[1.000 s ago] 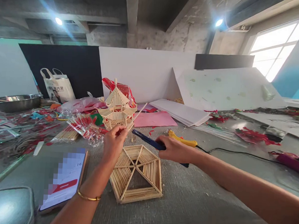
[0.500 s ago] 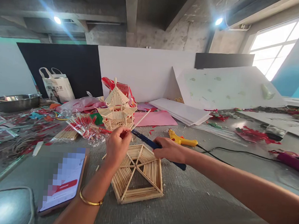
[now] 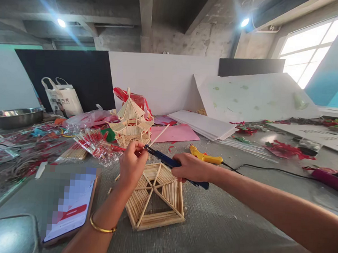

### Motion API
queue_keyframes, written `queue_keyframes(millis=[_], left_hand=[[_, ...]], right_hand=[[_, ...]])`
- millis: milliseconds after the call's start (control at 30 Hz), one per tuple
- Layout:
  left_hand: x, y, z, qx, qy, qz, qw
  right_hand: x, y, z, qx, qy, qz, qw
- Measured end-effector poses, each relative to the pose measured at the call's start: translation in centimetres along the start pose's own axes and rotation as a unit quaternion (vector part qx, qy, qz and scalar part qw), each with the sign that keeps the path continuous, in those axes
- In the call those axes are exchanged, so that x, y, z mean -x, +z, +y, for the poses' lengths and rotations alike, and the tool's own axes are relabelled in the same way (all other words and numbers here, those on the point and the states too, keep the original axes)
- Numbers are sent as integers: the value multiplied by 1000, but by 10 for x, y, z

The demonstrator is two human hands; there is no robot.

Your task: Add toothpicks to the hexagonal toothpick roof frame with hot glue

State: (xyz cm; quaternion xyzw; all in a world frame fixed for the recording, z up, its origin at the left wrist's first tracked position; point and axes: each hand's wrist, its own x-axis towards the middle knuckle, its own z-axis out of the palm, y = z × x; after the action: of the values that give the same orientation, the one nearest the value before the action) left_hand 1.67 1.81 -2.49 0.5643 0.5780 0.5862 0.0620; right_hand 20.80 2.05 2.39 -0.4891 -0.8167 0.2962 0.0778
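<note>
Grey, cluttered worktable [image 3: 223, 217] fills the room's foreground, and flat on it sits the hexagonal stick panel [image 3: 156, 196], the landmark, with a stick pagoda [image 3: 131, 120] well behind it and a phone [image 3: 71, 204] to its left. Just above the panel's far edge, the right hand [image 3: 192, 168] is wrapped tight around a blue cutter [image 3: 172, 165], whose tip meets a thin stick [image 3: 159, 135] pinched in the left hand [image 3: 132, 164].
</note>
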Motion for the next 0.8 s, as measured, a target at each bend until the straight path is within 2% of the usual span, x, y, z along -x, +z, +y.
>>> queue_keyframes(millis=[400,800], left_hand=[[-1,1,-3,-30,27,-11,999],[-2,1,-1,-77,47,-7,996]], right_hand=[[-7,-4,7,15,-16,-4,1000],[-9,-9,4,53,-13,-17,998]])
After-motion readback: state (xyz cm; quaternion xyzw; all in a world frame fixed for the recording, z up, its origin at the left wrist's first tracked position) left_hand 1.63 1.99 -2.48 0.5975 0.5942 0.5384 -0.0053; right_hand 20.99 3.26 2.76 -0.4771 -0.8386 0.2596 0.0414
